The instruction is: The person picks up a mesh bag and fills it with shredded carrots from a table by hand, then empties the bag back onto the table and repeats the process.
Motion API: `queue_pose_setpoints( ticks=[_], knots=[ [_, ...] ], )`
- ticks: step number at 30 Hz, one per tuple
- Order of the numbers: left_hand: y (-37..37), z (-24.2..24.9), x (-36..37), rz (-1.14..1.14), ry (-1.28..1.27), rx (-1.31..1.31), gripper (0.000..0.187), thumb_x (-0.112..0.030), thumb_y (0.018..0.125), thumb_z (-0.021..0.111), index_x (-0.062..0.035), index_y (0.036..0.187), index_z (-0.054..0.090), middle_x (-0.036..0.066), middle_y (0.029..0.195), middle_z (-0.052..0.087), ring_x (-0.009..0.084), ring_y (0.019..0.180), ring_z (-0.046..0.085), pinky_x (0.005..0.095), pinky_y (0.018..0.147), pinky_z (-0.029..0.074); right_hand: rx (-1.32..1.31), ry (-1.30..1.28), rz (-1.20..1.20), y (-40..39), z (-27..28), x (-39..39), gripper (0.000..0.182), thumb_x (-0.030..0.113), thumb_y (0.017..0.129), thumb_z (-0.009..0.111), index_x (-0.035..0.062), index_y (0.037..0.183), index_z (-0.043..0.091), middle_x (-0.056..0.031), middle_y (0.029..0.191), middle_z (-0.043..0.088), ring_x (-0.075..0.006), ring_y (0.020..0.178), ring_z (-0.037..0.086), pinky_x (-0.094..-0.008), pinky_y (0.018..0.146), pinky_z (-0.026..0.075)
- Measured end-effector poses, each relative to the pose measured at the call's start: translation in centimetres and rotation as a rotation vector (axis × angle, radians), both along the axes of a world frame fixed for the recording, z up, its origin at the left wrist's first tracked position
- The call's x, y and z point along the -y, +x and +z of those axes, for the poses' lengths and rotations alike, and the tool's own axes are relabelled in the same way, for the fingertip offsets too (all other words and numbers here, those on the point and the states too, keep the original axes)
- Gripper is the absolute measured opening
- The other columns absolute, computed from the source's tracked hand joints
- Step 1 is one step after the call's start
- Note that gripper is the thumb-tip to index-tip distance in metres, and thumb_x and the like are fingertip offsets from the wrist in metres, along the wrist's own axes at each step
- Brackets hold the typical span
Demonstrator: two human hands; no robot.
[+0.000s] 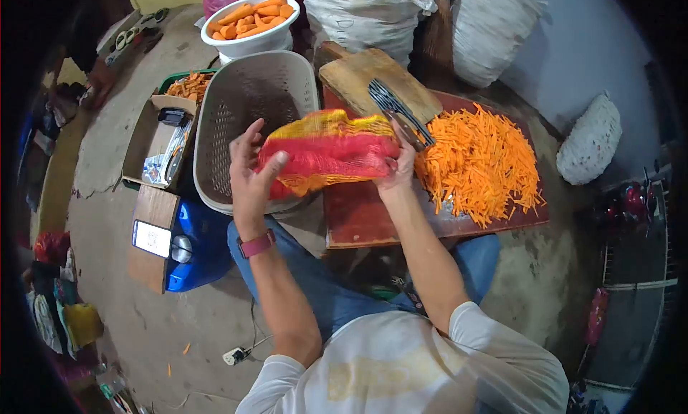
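A folded red and yellow cloth [330,150] is stretched between my two hands, above the right rim of the grey basket [251,81] and the red board's left edge. My left hand [251,162] grips its left end, thumb on top and some fingers raised. The right end is pinched in my right hand [400,156]. Just beyond my right hand, a dark slotted tool [401,112] leans across the wooden cutting board [380,84]. Shredded carrot [484,163] is heaped on the red board [373,217], to the right of my right hand.
A white bowl of peeled carrots [251,23] stands behind the basket. At the left are a cardboard box [147,138], a green tray of peelings [190,86] and a phone [152,237] beside a blue container [201,253]. White sacks [365,20] stand behind the boards.
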State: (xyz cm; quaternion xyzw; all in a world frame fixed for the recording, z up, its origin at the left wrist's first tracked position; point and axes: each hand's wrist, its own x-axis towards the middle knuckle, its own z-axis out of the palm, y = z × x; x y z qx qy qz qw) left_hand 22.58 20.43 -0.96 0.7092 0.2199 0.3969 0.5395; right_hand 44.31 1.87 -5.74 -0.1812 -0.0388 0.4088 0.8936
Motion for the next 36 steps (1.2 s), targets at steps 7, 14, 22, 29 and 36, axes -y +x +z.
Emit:
queue_pose_setpoints(
  ticks=[7, 14, 22, 29, 36],
  knots=[
    [1.1, 0.4, 0.8, 0.016, 0.249, -0.188, 0.036, -0.012, 0.092, 0.079, 0.0017, 0.125, 0.073, 0.011, 0.114, 0.070, 0.0184, 0.107, 0.066, 0.0333, 0.094, 0.053, 0.081, -0.137, 0.036, -2.2, 5.1, -1.7, 0.044, 0.034, 0.107, 0.061, 0.0025, 0.138, 0.061, -0.0119, 0.118, 0.074, -0.0199, 0.089, 0.073, -0.0343, 0.080, 0.062],
    [2.2, -2.2, 0.4, 0.041, -0.140, 0.038, 0.023, 0.003, 0.098, 0.067, 0.0072, 0.120, 0.073, 0.005, 0.105, 0.074, 0.0093, 0.093, 0.067, 0.0238, 0.084, 0.054, 1.758, -0.954, -0.508, 0.8, 3.2, 1.1, 0.071, 0.032, 0.095, 0.077, -0.0001, 0.150, 0.046, -0.0187, 0.131, 0.060, -0.0365, 0.129, 0.055, -0.0455, 0.114, 0.041],
    [2.5, 1.2, 3.2, 0.048, 0.020, 0.112, 0.026, 0.009, 0.095, 0.062, 0.0027, 0.116, 0.075, 0.006, 0.104, 0.076, 0.0157, 0.093, 0.069, 0.0290, 0.089, 0.056, 1.906, -1.242, -0.145, 0.3, 4.5, -3.1, 0.040, 0.023, 0.092, 0.076, 0.0002, 0.123, 0.070, -0.0195, 0.112, 0.073, -0.0393, 0.106, 0.067, -0.0470, 0.094, 0.054],
    [0.4, 1.4, 2.5, 0.010, 0.634, -0.303, 0.041, 0.012, 0.070, 0.063, -0.0001, 0.106, 0.076, 0.017, 0.096, 0.071, 0.0373, 0.084, 0.068, 0.0411, 0.079, 0.055, 0.550, -0.482, -0.036, 1.5, 4.0, -7.0, 0.023, 0.014, 0.100, 0.066, 0.0052, 0.120, 0.069, -0.0108, 0.100, 0.076, -0.0260, 0.089, 0.074, -0.0401, 0.077, 0.057],
    [6.5, 1.6, 13.5, -0.187, 0.308, 0.067, 0.039, 0.011, 0.068, 0.063, 0.0016, 0.106, 0.068, 0.022, 0.099, 0.068, 0.0433, 0.096, 0.067, 0.0503, 0.087, 0.055, 0.208, -0.144, 0.173, 5.0, 3.7, 4.3, 0.037, 0.022, 0.106, 0.058, 0.0037, 0.137, 0.062, -0.0177, 0.127, 0.072, -0.0332, 0.116, 0.071, -0.0504, 0.100, 0.058]
  ],
)
